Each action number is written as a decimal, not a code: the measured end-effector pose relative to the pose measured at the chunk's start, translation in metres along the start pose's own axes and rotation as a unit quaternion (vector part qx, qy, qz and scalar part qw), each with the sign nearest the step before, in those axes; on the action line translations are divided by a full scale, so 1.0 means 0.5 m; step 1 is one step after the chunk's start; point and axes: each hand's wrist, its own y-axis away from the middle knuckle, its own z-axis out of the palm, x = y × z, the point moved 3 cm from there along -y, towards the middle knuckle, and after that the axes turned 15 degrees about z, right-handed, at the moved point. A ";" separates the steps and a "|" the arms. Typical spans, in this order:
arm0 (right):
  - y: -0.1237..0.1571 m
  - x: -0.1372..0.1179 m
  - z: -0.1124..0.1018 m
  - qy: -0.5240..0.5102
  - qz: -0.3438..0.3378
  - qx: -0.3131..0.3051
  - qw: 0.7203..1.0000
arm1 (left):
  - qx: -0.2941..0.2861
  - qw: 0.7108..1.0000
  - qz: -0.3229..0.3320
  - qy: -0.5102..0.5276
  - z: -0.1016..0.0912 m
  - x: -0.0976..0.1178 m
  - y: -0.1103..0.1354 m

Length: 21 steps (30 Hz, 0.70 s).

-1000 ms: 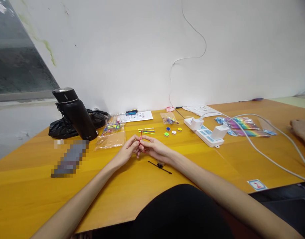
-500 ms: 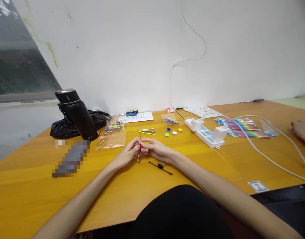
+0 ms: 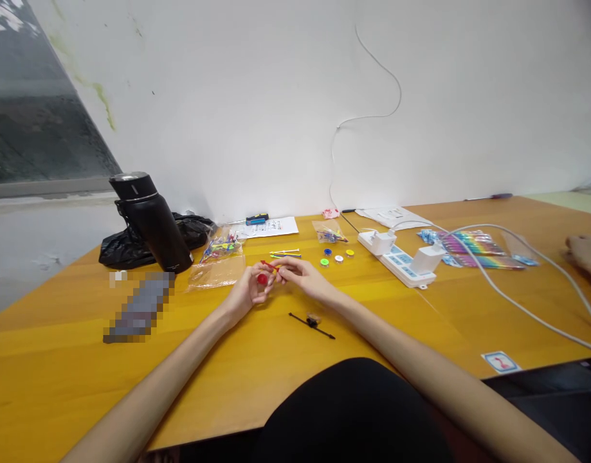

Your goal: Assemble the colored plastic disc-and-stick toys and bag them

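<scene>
My left hand (image 3: 247, 290) is closed around a small red round cap (image 3: 262, 279), its flat face showing between the fingers. My right hand (image 3: 302, 276) pinches a thin red stick with a pointed tip (image 3: 267, 264), slanting over the cap; whether the two parts are joined I cannot tell. Nearer to my body lies a black stick (image 3: 321, 331) with a black piece and a clear bit at its middle. Beyond my hands rest several thin coloured sticks (image 3: 284, 252). Right of them sit small round caps, including a blue one (image 3: 327, 252) and a white one (image 3: 339, 259).
A black bottle (image 3: 155, 225) stands at left beside a black bag (image 3: 119, 252). Clear bags of coloured parts (image 3: 222, 244) lie near it. At right are a power strip (image 3: 402, 267) with white cables, packs of rainbow sticks (image 3: 473, 247) and another person's hand (image 3: 584, 254).
The red stick has tipped from upright to slanting left. My left hand has turned and moved slightly left, bringing the red round cap into view; my right hand has turned over.
</scene>
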 end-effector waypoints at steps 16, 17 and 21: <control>-0.001 0.004 -0.036 0.124 -0.023 0.093 0.988 | 0.097 0.988 0.088 -0.077 -0.019 0.018 -0.001; -0.002 0.003 -0.038 0.125 -0.027 0.091 0.988 | 0.104 0.988 0.088 -0.075 -0.022 0.018 -0.002; -0.003 -0.002 -0.044 0.153 -0.033 0.102 0.982 | 0.118 0.986 0.097 -0.071 -0.027 0.016 -0.003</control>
